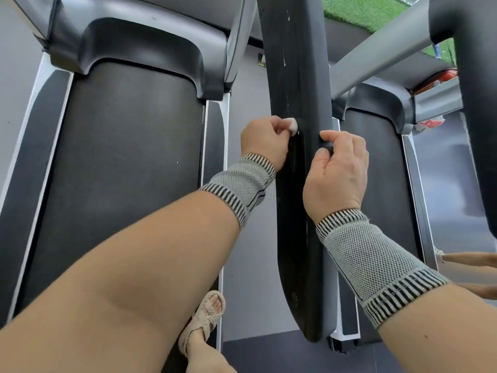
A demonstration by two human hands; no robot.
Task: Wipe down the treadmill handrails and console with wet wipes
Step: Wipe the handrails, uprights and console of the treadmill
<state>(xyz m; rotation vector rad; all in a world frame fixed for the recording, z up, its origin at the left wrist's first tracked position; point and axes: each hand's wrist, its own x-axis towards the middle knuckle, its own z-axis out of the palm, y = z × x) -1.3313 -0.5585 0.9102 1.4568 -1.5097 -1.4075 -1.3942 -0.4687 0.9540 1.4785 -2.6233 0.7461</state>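
My left hand [265,142] pinches a small wadded white wet wipe [291,125] between thumb and curled fingers and presses it against the left edge of the long black matte plastic handrail [295,84], which runs from twelve o'clock down to six through the middle of my view. My right hand [337,170] sits just across the rail at three o'clock from the wipe, thumb and forefinger curled onto the right edge, holding nothing else and steadying the rail.

The wipe is damp, limp and nearly weightless, I judge; bunched this tight it offers only a small working face, so it is best held pinched close to its tip, with a finger behind it to push. It should drag a little over the matte skin instead of gliding.

The handrail looks rigid and fixed, a smooth flattened blade with rounded edges, tapering to a blunt end near six o'clock. Pale scuffs and streaks mark its top face toward twelve o'clock, and a shallow recessed groove runs down its left side just under my left hand. I would brace it by wrapping the edges, as the right hand does.

Both my wrists wear knitted grey mesh wristbands [376,262] with black-and-white ribbed cuffs. At nine o'clock lies the dull black rubber running belt [121,170] of the treadmill, framed by silver side rails. My foot in a woven beige sandal [204,316] stands at seven o'clock.
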